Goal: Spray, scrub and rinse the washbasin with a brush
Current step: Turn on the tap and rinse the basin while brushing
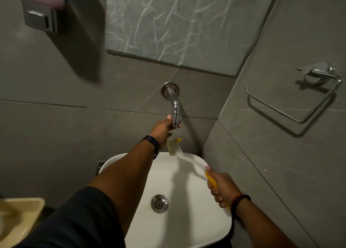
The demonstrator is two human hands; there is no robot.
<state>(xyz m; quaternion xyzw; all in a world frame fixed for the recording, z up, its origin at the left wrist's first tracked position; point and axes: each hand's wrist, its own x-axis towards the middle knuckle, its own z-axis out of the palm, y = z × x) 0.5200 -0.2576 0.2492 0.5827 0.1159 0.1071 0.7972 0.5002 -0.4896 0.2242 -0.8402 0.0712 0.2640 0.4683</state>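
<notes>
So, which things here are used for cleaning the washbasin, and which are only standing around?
In use: washbasin, brush in right hand, tap under left hand.
Idle: mirror, towel ring, wall dispenser, beige fixture.

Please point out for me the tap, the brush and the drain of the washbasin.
tap (pixel 175 115): head view, on the chrome spout end.
brush (pixel 173 147): head view, on the bristle head.
drain (pixel 159 203): head view, on the metal strainer.

Left hand (pixel 162 128) outstretched, fingers closed; right hand (pixel 221 188) fisted, arm bent.
</notes>
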